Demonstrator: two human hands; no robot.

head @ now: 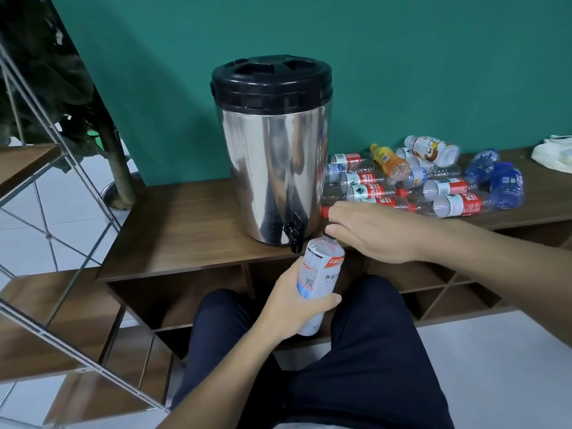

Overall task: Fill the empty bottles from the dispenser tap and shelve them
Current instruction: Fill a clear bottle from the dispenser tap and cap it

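One bottle stands near-upright in your left hand, fingers wrapped round its body, neck just below-right of the tap; your right hand fingers pinch its cap directly above.

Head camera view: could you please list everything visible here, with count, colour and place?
Dispenser: one, steel with black lid and black tap, on the wooden cabinet top.
Held bottle: one, white label, just below the tap.
Loose bottles: a pile, exact count unclear; mostly clear with red-and-white labels, one orange, two blue, lying right of the dispenser.
Cubbyholes: several, brown, under the top.
Wall: teal, behind.
White cloth: one, far right.
Metal frame: grey, left.
Left hand: gripping the bottle's body.
Right hand: at the bottle's cap.
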